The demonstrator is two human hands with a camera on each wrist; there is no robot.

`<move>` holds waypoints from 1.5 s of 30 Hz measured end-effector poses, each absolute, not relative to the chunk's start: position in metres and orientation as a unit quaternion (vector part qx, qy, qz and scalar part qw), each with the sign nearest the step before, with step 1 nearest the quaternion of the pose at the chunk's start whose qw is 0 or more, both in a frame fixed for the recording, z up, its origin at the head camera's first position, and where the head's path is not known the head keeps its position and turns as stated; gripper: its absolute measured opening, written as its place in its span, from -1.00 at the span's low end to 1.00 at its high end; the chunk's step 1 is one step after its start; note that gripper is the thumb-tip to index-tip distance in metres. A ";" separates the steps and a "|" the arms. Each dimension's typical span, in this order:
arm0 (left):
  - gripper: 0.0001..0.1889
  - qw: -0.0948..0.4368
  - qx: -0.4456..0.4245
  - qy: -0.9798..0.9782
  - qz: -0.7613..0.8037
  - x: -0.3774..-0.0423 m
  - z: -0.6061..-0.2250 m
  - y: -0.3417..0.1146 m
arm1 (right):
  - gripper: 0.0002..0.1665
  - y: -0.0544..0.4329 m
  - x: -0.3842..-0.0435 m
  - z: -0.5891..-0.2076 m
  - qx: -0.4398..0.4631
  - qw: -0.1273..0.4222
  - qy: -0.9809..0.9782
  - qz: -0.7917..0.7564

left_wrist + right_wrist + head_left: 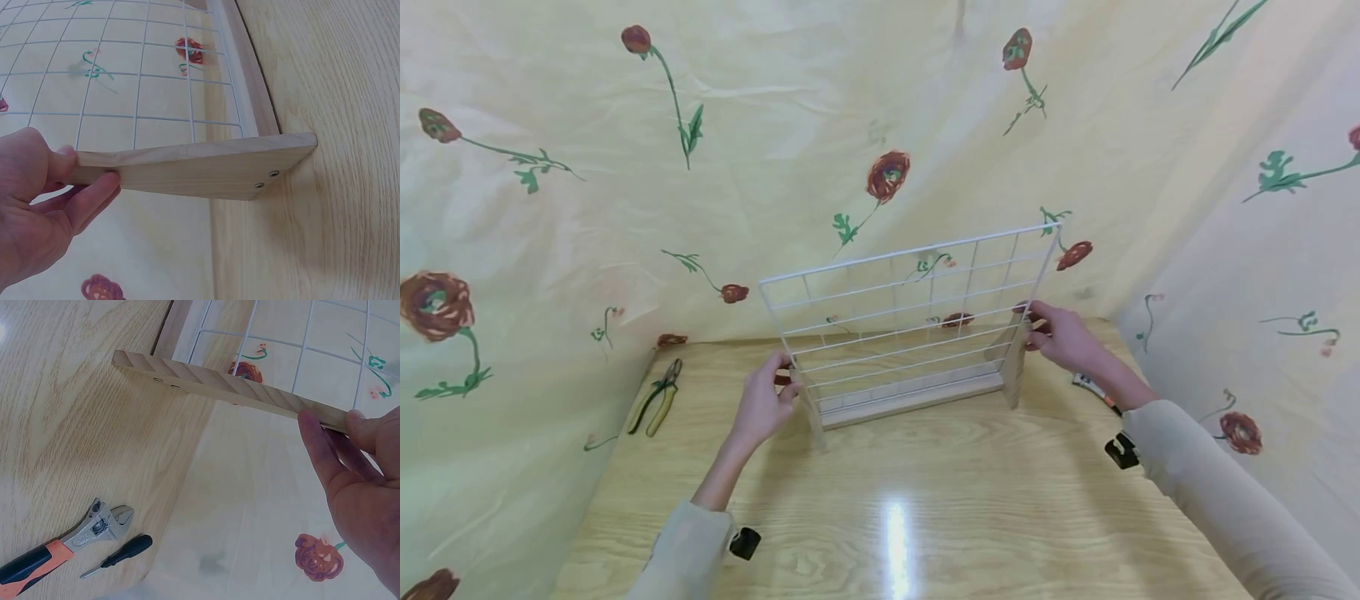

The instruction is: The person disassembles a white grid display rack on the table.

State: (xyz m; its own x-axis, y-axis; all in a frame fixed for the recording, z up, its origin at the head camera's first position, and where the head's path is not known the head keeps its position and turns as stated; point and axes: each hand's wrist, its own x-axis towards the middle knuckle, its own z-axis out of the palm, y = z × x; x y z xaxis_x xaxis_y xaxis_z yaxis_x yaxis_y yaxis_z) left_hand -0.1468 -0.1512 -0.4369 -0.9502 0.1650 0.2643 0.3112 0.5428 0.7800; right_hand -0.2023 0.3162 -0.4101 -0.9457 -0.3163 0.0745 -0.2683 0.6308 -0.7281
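A rack with a white wire grid [910, 304] between two wooden side boards stands on the wooden table, its grid rising upright. A wooden crossbar [917, 402] joins the boards at the bottom. With thumb and fingers, my left hand [767, 400] pinches the upper end of the left side board [187, 164]; two screw heads [274, 174] show near its base. On the other side my right hand [1063, 335] pinches the top of the right side board [212, 384], thumb on one face and fingers on the other.
Pliers with yellow handles [657, 400] lie at the table's left edge. Beyond the rack's right side lie an adjustable wrench [69, 547] and a black-handled screwdriver [122, 555]. Flower-patterned cloth [790, 150] hangs behind and along both sides of the table.
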 end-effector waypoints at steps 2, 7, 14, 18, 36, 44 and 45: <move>-0.72 0.082 -0.136 -0.876 -0.455 -0.145 -0.438 -0.153 | -0.55 0.315 -0.202 -0.410 -0.162 0.032 0.901 -0.401; -0.71 0.092 -0.141 -0.879 -0.446 -0.143 -0.440 -0.156 | -0.55 0.312 -0.200 -0.410 -0.164 0.030 0.902 -0.398; -0.71 0.096 -0.141 -0.880 -0.444 -0.138 -0.440 -0.160 | -0.55 0.309 -0.200 -0.411 -0.167 0.025 0.902 -0.398; -0.70 0.099 -0.142 -0.878 -0.447 -0.137 -0.439 -0.161 | -0.54 0.308 -0.199 -0.411 -0.170 0.025 0.903 -0.395; -0.69 0.091 -0.126 -0.878 -0.452 -0.129 -0.441 -0.166 | -0.56 0.301 -0.197 -0.412 -0.184 0.019 0.895 -0.405; -0.68 0.095 -0.122 -0.877 -0.454 -0.124 -0.441 -0.170 | -0.54 0.299 -0.196 -0.412 -0.180 0.034 0.896 -0.405; -0.68 0.094 -0.121 -0.877 -0.455 -0.123 -0.441 -0.170 | -0.54 0.298 -0.196 -0.413 -0.180 0.035 0.896 -0.405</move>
State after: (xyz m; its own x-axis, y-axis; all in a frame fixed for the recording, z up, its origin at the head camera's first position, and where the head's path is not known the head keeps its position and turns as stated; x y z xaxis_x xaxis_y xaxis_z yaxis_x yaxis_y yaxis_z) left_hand -0.1227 -0.1704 -0.4408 -0.9527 0.1270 0.2763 0.2990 0.5556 0.7758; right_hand -0.1958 0.2985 -0.4130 -0.9331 -0.3502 0.0823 -0.2932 0.6077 -0.7381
